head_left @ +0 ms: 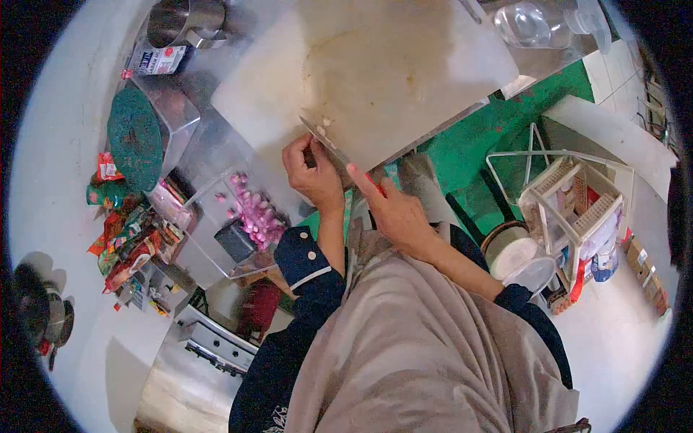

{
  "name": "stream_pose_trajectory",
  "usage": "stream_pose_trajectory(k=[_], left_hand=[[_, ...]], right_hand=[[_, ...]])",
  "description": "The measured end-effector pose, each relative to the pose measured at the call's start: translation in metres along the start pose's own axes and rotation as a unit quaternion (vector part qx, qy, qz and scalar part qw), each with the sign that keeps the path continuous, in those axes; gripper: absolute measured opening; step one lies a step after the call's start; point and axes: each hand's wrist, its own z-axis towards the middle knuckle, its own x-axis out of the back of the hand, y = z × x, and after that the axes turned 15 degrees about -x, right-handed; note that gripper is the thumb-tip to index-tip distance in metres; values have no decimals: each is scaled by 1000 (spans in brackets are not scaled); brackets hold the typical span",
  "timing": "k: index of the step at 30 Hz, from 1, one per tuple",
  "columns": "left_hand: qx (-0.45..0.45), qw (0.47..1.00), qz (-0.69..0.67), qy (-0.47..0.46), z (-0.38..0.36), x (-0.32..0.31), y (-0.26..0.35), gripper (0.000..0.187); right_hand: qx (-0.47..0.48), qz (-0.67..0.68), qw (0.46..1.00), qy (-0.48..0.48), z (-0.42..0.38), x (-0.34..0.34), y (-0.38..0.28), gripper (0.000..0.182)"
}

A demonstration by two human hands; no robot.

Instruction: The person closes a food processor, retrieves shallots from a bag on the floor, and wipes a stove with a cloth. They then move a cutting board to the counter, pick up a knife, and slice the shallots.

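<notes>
My right hand [398, 218] grips a knife [330, 144] by its red handle, index finger stretched along toward the blade. The blade points up and left over the near edge of the white cutting board [267, 90]. Close to the left side of the blade is my left hand [314, 175], its fingers curled in and pinched together. What they hold, if anything, is hidden. A few small whitish pieces [323, 127] lie on the board beside the blade, too small to name surely.
Left of the board, a clear tub [198, 249] holds pink-and-white peeled pieces like shallots [256, 216]. Packets [137, 242] crowd the far left, below a green oval lid [135, 139]. A metal mug [184, 22] and a clear bottle [530, 25] stand behind. A white rack [577, 195] stands at right.
</notes>
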Motion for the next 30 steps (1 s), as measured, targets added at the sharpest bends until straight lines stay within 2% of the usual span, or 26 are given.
stream_pose_trajectory(k=[12, 15, 18, 24, 27, 30], left_hand=[[33, 999, 3, -16, 1, 2, 4, 10], [3, 1000, -2, -14, 0, 0, 1, 10], [9, 1000, -7, -10, 2, 1, 4, 9], [5, 1000, -10, -4, 3, 1, 6, 11], [7, 1000, -10, -4, 0, 0, 3, 12], [20, 1000, -4, -6, 0, 1, 3, 10]], right_hand=[[-10, -45, 999, -12, 2, 1, -5, 77], [-6, -29, 999, 22, 11, -4, -4, 76], [-24, -46, 999, 5, 16, -3, -9, 75], [-45, 1, 997, -60, 10, 0, 0, 77], [-53, 59, 995, -56, 3, -2, 7, 77], [-18, 28, 999, -32, -2, -1, 6, 78]])
